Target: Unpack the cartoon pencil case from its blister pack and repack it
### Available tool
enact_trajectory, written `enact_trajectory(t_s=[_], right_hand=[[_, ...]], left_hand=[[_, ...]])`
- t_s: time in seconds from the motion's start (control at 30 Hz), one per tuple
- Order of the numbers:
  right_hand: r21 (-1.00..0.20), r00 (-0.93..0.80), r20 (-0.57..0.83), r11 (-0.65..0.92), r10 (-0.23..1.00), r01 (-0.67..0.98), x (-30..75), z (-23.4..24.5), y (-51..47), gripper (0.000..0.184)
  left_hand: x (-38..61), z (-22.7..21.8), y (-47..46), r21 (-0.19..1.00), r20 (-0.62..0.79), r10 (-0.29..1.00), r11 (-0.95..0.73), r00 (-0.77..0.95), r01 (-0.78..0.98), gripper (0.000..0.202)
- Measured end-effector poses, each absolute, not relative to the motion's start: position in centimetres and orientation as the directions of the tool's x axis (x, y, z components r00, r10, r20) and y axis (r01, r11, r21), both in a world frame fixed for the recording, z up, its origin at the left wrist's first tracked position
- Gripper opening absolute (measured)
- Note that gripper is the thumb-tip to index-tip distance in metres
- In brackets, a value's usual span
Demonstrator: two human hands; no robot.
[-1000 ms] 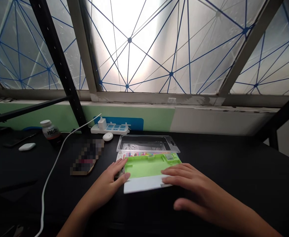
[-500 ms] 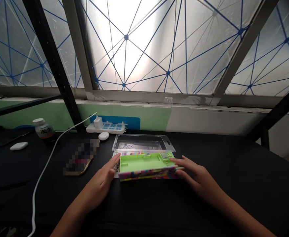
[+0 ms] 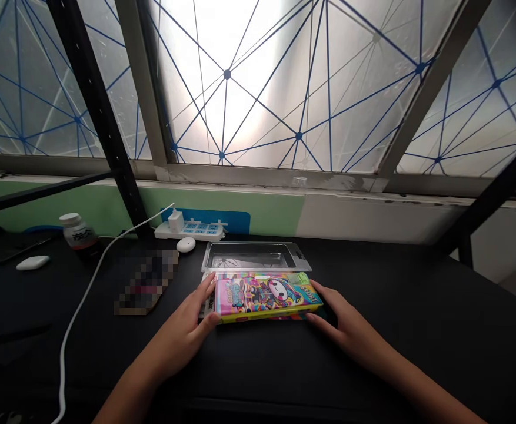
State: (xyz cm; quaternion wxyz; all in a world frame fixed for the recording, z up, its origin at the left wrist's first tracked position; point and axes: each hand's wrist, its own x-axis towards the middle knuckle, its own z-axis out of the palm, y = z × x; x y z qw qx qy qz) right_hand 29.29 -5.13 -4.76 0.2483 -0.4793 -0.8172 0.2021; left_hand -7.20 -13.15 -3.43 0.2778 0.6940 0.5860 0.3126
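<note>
The cartoon-printed pencil case (image 3: 269,294) lay with its lid down on the black table (image 3: 416,306), over a colourful printed card (image 3: 208,306) and just in front of a clear plastic tray (image 3: 244,258). The left hand (image 3: 189,321) held its left end, thumb at the front corner, fingers towards the rear one. The right hand (image 3: 341,312) was at the opposite end, thumb and forefinger spread about it; whether they gripped or merely touched, I could not tell. Farther back sat a white power strip (image 3: 191,231).
</note>
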Motion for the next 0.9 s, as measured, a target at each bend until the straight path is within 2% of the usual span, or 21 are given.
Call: enact_trajectory(t_s=[0.13, 0.27, 0.4, 0.5, 0.57, 0.63, 0.77, 0.9], right_hand=[[-0.544, -0.431, 0.299, 0.523, 0.852, 0.656, 29.5, -4.8, -5.6, 0.056], [-0.489, -0.434, 0.437, 0.613, 0.788, 0.621, 29.3, -3.9, -5.3, 0.047], [-0.455, -0.393, 0.505, 0.624, 0.768, 0.635, 27.9, -1.4, -2.9, 0.048], [-0.419, -0.381, 0.513, 0.612, 0.769, 0.671, 26.4, 0.1, 0.3, 0.052], [-0.370, -0.398, 0.501, 0.606, 0.769, 0.705, 25.5, -0.1, 2.3, 0.053], [-0.319, -0.440, 0.473, 0.614, 0.763, 0.722, 24.8, -1.2, 4.0, 0.052], [-0.267, -0.530, 0.413, 0.655, 0.741, 0.707, 24.3, -4.2, 5.3, 0.047], [-0.122, -0.560, 0.352, 0.629, 0.750, 0.768, 24.4, -5.3, 4.9, 0.054]], left_hand=[[-6.9, -3.3, -13.3, 0.740, 0.139, 0.985, -0.171, 0.102, 0.650, 0.082], [-6.0, -2.3, -12.8, 0.718, 0.241, 0.970, -0.191, 0.018, 0.669, 0.080], [-4.8, 0.3, -9.8, 0.651, 0.369, 0.929, -0.232, -0.034, 0.723, 0.080], [-4.5, 1.7, -6.3, 0.559, 0.508, 0.858, -0.260, -0.077, 0.787, 0.074], [-4.6, 1.4, -4.2, 0.506, 0.536, 0.840, -0.244, -0.081, 0.827, 0.071], [-4.9, 0.2, -2.9, 0.436, 0.498, 0.864, -0.174, -0.075, 0.883, 0.070], [-5.7, -2.5, -2.5, 0.291, 0.221, 0.974, -0.019, -0.048, 0.957, 0.073], [-5.2, -2.8, -3.1, 0.176, 0.171, 0.985, -0.007, -0.023, 0.984, 0.080]])
